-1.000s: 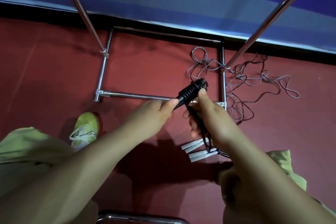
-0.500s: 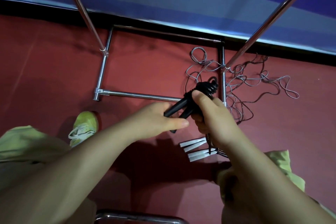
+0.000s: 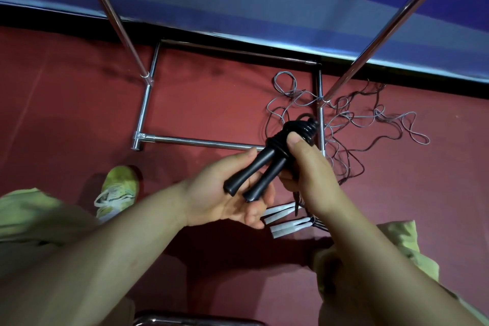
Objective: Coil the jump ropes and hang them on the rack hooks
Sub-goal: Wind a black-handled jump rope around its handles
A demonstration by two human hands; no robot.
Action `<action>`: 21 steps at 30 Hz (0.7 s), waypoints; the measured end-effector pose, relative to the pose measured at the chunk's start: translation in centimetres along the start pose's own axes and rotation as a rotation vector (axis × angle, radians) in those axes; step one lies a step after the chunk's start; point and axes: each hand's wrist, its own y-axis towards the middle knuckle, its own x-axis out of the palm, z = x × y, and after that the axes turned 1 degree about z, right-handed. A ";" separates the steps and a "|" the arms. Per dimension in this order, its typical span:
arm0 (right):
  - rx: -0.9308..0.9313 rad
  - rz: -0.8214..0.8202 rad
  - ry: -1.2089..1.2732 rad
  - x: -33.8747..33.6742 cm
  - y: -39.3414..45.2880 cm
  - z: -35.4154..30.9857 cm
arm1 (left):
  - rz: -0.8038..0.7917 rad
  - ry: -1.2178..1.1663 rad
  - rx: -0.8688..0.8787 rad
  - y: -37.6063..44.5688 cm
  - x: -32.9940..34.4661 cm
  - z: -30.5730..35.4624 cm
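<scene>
A black jump rope [image 3: 267, 164] is wound tight around the tops of its two black handles, which point down-left. My right hand [image 3: 307, 169] grips the coiled top, thumb pressed on the windings. My left hand [image 3: 230, 193] lies palm up under the handle ends, fingers relaxed. Loose grey and dark ropes [image 3: 352, 124] lie tangled on the red floor by the rack's right post. Several white handles [image 3: 285, 222] lie on the floor below my right hand. The chrome rack [image 3: 195, 141] shows only its base frame and two uprights; no hooks are in view.
A blue wall with a black skirting [image 3: 238, 32] runs behind the rack. My green shoe [image 3: 119, 190] stands on the floor at left, and green trouser legs [image 3: 39, 219] show at both sides. A chrome tube [image 3: 185, 321] crosses the bottom edge.
The rope bundle has turned so both handles point down-left and lie spread. My left hand has let go its pinch and opened palm up beneath them. My right hand keeps its grip on the coil.
</scene>
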 end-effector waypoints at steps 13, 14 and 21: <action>0.163 -0.011 -0.338 0.6 1.2 1.6 | 0.557 0.330 0.091 0.8 1.3 0.1; 0.175 -0.020 -0.306 0.6 1.1 1.6 | 0.589 0.369 0.091 1.0 1.0 -0.1; 0.265 -0.039 -0.320 -0.2 1.4 2.3 | 0.767 0.816 0.035 0.9 -0.3 -0.4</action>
